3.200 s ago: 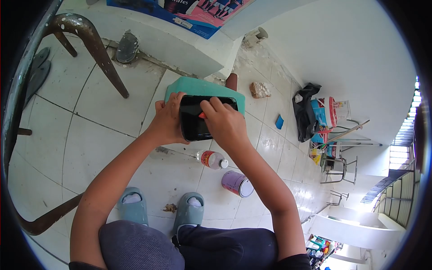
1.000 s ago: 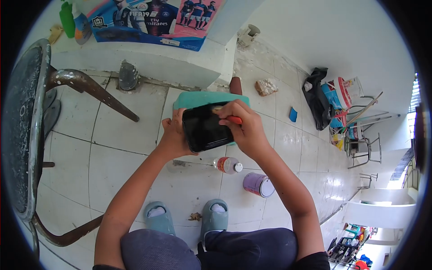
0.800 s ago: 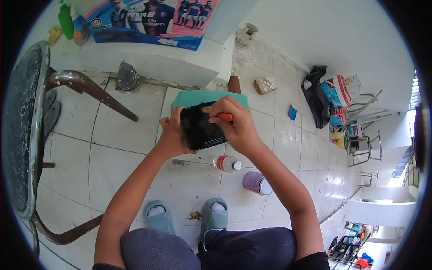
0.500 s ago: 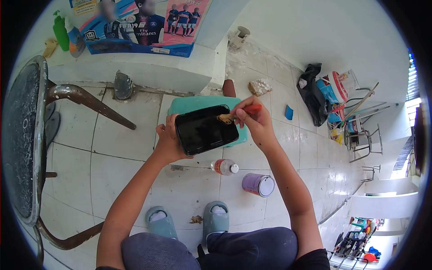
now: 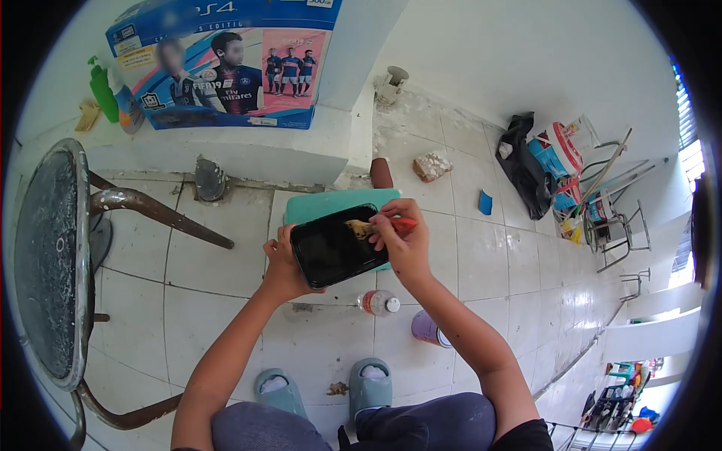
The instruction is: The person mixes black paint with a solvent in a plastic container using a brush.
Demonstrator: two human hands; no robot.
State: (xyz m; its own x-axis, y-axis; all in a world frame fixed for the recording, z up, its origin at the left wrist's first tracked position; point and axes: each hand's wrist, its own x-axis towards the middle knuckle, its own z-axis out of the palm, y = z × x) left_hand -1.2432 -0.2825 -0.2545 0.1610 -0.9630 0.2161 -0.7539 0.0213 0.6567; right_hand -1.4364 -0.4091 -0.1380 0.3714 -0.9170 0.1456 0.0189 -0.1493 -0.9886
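A glossy black rectangular tray (image 5: 331, 259) is held tilted in front of me. My left hand (image 5: 286, 263) grips its left side, thumb and fingers around the rim. In my right hand (image 5: 402, 237) is a paintbrush (image 5: 359, 228) with a red handle and yellowish bristles. Those bristles lie over the upper right part of the tray's dark inside. A turquoise box-like block (image 5: 342, 199) stands behind and under the tray. Below the tray on the floor lies a clear plastic bottle (image 5: 378, 302) with a red label, and a purple can (image 5: 429, 328) is partly hidden by my right forearm.
A chair (image 5: 56, 263) with brown legs stands at the left. On the ledge is a PS4 box (image 5: 226, 75) beside a green bottle (image 5: 104, 92). A stone chunk (image 5: 432, 166), a blue scrap (image 5: 485, 202), a black bag (image 5: 524, 169) and buckets (image 5: 553, 154) are at the right.
The view has tilted up, so most things sit lower. My right hand and the paintbrush have shifted left over the tray, and my forearm now covers part of the purple can.
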